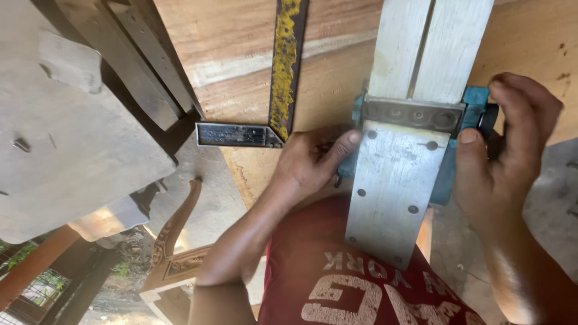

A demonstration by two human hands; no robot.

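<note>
Pale reddish plywood worktop [241, 54], grain running in broad bands, filling the upper middle of the view. Grey slab [72, 150] off to the left, chipped at its edge, lying over dark timbers. Whitewashed plank [430, 42] with a long slot down its middle, coming in from the top and resting over the worktop. Upside-down teal power planer [400, 174] at the worktop's near edge, just under the plank's end: bare grey metal sole facing up, dotted with screw heads, a darker cross bar with round fittings where the plank meets it, teal housing showing at both sides. Red shirt [337, 271] below, right against the sole's near end. Carved wooden piece [174, 241] lower left, near the floor. Try square [283, 66] flat on the worktop, blade flaked with yellow paint, steel stock pointing left. Right hand [506, 156] clasped on the planer's right side, thumb on the sole's edge. Left hand [313, 162] gripping the left housing, thumb laid on the sole.
</note>
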